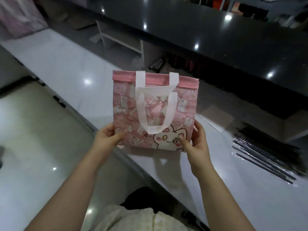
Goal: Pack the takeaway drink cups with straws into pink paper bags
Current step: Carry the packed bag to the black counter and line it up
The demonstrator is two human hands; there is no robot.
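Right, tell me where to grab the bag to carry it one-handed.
By the white handles. They hang folded down over the near face of the bag, so come from the near side and hook fingers under them. The left hand and right hand hold its lower corners.

White counter (58, 60) in front; dark glossy worktop (200, 30) behind; white shelf frame (142, 50) beneath worktop, contents blurred.

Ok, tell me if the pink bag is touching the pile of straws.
Apart. The head view shows bare white counter between the bag and the straws lying to its right.
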